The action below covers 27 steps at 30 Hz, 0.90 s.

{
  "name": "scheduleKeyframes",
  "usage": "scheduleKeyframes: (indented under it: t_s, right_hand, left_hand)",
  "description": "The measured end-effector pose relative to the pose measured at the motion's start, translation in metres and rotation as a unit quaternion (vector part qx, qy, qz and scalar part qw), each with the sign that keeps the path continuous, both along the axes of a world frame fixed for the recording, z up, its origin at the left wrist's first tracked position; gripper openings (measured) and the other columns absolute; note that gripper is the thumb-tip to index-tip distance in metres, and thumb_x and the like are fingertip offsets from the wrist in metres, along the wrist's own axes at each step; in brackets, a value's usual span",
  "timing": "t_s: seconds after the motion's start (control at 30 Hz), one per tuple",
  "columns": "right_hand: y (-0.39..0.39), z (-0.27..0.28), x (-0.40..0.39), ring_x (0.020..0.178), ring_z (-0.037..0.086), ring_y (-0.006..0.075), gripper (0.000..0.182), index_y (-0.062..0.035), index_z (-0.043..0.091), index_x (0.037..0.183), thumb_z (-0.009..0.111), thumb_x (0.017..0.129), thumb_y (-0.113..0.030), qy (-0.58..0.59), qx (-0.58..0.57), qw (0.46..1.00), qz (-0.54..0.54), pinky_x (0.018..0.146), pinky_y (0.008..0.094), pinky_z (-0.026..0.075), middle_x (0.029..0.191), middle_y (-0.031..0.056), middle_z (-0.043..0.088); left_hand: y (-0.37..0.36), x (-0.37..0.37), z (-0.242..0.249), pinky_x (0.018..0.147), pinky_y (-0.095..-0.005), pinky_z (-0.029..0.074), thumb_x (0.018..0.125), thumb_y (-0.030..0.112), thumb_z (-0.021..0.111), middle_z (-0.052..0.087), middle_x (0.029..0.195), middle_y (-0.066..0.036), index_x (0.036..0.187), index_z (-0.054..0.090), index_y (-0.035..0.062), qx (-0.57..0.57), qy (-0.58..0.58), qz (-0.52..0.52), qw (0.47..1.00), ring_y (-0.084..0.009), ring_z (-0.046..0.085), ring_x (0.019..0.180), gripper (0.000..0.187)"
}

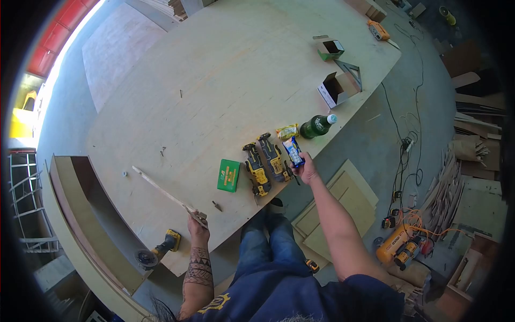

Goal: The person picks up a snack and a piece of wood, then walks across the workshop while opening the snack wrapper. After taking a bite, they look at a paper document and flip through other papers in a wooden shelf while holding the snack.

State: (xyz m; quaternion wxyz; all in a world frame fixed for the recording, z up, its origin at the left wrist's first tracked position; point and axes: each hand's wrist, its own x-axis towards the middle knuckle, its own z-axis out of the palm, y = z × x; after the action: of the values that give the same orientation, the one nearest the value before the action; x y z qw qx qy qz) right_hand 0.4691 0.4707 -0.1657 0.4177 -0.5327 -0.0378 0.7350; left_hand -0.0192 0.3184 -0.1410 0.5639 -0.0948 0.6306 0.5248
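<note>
1. The left hand [198, 229] grips one end of a long wooden strip [161, 188], beside the near edge of the tabletop [220, 91]; the strip slants away towards the left edge.
2. The right hand [308, 172] is closed on the lower end of a blue packet [293, 151], at the near edge; whether the packet touches the tabletop, I cannot tell.
3. Just beyond that packet lies a yellow packet [287, 131], with a green bottle [316, 126] standing to its right, by the near edge.
4. Left of the blue packet, two yellow-and-black power tools lie side by side: one tool [257, 173] and its neighbour [273, 156], both reaching towards the near edge.
5. A green box [228, 175] lies left of them, with a small dark bit [216, 206] between it and the near edge.
6. At the near left corner rests a yellow-and-black grinder [170, 241].
7. Towards the right corner are a white open box [328, 95], a set square [353, 74] and a green open box [331, 52]; an orange device [379, 30] sits near the corner itself.
</note>
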Motion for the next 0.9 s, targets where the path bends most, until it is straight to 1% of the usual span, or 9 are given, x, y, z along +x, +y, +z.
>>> scheduleKeyframes:
  t_s: [0.33, 0.4, 0.63, 0.67, 0.7, 0.73, 0.8, 0.87, 0.9]
  right_hand:
    - [-0.185, 0.109, 0.043, 0.082, 0.074, 0.0271, 0.034, -0.0039, 0.063, 0.114, 0.059, 0.096, -0.032, 0.006, -0.082, 0.994, -0.070, 0.076, 0.0398, 0.061, 0.095, 0.0159, 0.074]
    - [-0.231, 0.123, 0.063, 0.085, 0.074, 0.0272, 0.033, -0.0040, 0.062, 0.118, 0.059, 0.096, -0.029, 0.009, -0.100, 0.990, -0.096, 0.079, 0.0400, 0.061, 0.099, 0.0166, 0.074]
    - [-0.291, 0.205, 0.121, 0.111, 0.068, 0.0223, 0.063, -0.0090, 0.046, 0.148, 0.066, 0.088, -0.009, 0.077, 0.120, 0.964, -0.226, 0.100, 0.0403, 0.058, 0.122, 0.0121, 0.068]
    - [-0.292, 0.208, 0.127, 0.112, 0.068, 0.0223, 0.066, -0.0092, 0.046, 0.149, 0.067, 0.086, -0.007, 0.082, 0.146, 0.954, -0.248, 0.101, 0.0409, 0.057, 0.120, 0.0110, 0.068]
    - [-0.292, 0.208, 0.136, 0.113, 0.067, 0.0223, 0.068, -0.0094, 0.045, 0.149, 0.069, 0.085, -0.005, 0.082, 0.175, 0.943, -0.271, 0.102, 0.0415, 0.057, 0.118, 0.0098, 0.068]
    - [-0.294, 0.203, 0.146, 0.116, 0.066, 0.0215, 0.075, -0.0100, 0.043, 0.152, 0.071, 0.083, -0.002, 0.075, 0.173, 0.938, -0.291, 0.103, 0.0427, 0.056, 0.117, 0.0083, 0.067]
    - [-0.287, 0.199, 0.165, 0.107, 0.069, 0.0218, 0.053, -0.0082, 0.055, 0.134, 0.077, 0.086, -0.008, 0.072, 0.169, 0.911, -0.369, 0.099, 0.0423, 0.058, 0.113, 0.0075, 0.068]
    - [-0.276, 0.203, 0.185, 0.102, 0.070, 0.0222, 0.042, -0.0070, 0.060, 0.125, 0.080, 0.087, -0.011, 0.062, 0.164, 0.879, -0.444, 0.096, 0.0419, 0.059, 0.110, 0.0076, 0.069]
    - [-0.273, 0.206, 0.200, 0.100, 0.071, 0.0223, 0.031, -0.0076, 0.062, 0.115, 0.080, 0.089, -0.012, 0.048, 0.153, 0.855, -0.493, 0.094, 0.0418, 0.060, 0.108, 0.0089, 0.070]
  left_hand:
    - [0.128, 0.072, 0.108, 0.057, -0.0201, 0.043, 0.099, 0.020, 0.064, 0.056, 0.085, 0.003, 0.108, 0.056, 0.0138, 0.179, 0.038, -0.074, 0.980, -0.0085, 0.055, 0.069, 0.014]
    - [0.153, 0.103, 0.134, 0.060, -0.0226, 0.043, 0.100, 0.016, 0.058, 0.053, 0.087, 0.001, 0.109, 0.052, 0.0110, 0.308, 0.152, -0.196, 0.918, -0.0089, 0.053, 0.070, 0.012]
    - [0.214, 0.281, 0.235, 0.060, -0.0251, 0.044, 0.092, 0.009, 0.053, 0.051, 0.103, -0.006, 0.104, 0.054, 0.0044, 0.426, 0.227, -0.493, 0.725, -0.0100, 0.050, 0.070, 0.013]
    - [0.211, 0.314, 0.260, 0.072, -0.0292, 0.047, 0.089, 0.013, 0.056, 0.051, 0.110, -0.008, 0.097, 0.056, 0.0029, 0.407, 0.179, -0.543, 0.713, -0.0154, 0.053, 0.084, 0.013]
    - [0.226, 0.330, 0.225, 0.090, -0.0355, 0.045, 0.085, 0.015, 0.058, 0.052, 0.111, -0.010, 0.093, 0.057, 0.0017, 0.456, 0.223, -0.579, 0.639, -0.0218, 0.052, 0.102, 0.015]
    - [0.229, 0.357, 0.208, 0.101, -0.0387, 0.039, 0.081, 0.014, 0.057, 0.053, 0.113, -0.013, 0.090, 0.058, 0.0011, 0.435, 0.149, -0.601, 0.653, -0.0261, 0.048, 0.113, 0.016]
    - [0.216, 0.426, 0.227, 0.089, -0.0340, 0.046, 0.079, 0.009, 0.054, 0.054, 0.114, -0.013, 0.090, 0.058, 0.0008, 0.441, 0.145, -0.675, 0.573, -0.0225, 0.055, 0.101, 0.015]
    - [0.180, 0.502, 0.259, 0.053, -0.0233, 0.043, 0.079, 0.003, 0.050, 0.059, 0.099, -0.007, 0.093, 0.057, 0.0041, 0.392, 0.015, -0.701, 0.596, -0.0110, 0.055, 0.062, 0.016]
    - [0.175, 0.525, 0.254, 0.056, -0.0236, 0.043, 0.080, 0.004, 0.051, 0.059, 0.086, -0.004, 0.094, 0.056, 0.0053, 0.375, 0.024, -0.750, 0.545, -0.0112, 0.056, 0.064, 0.015]
